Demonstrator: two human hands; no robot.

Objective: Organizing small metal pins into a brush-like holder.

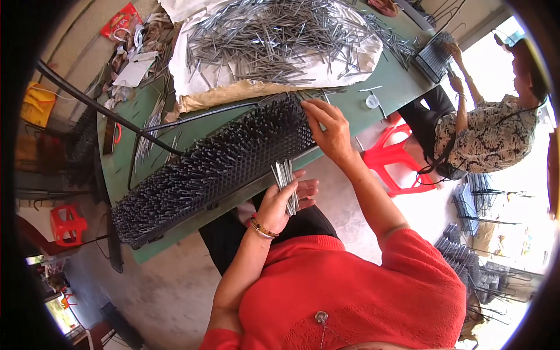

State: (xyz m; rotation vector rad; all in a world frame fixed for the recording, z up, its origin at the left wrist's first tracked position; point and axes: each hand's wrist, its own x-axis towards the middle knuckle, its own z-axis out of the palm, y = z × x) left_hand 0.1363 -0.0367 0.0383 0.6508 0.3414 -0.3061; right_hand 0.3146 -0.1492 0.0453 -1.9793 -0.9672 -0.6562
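Note:
My left hand (279, 204) is closed round a bundle of thin metal rods (284, 182), held upright in front of my body. Bent over the right end of a long dark rack (204, 166), my right hand (328, 125) has its thumb and fingertips together at the rack's edge. Whatever lies between those fingertips is too small to make out. The rack has a perforated side and stands slantwise along the near table edge, packed with dark upright rods. Beyond it, a large heap of loose metal rods (268, 41) lies on white sheeting (195, 84).
A green table (373, 111) bears everything, with a small white cup (372, 102) at right. A black bar (105, 111) crosses the left side. At far right a co-worker (490, 128) handles a smaller rack (436, 57), near a red stool (389, 160). Orange-handled scissors (118, 133) lie left.

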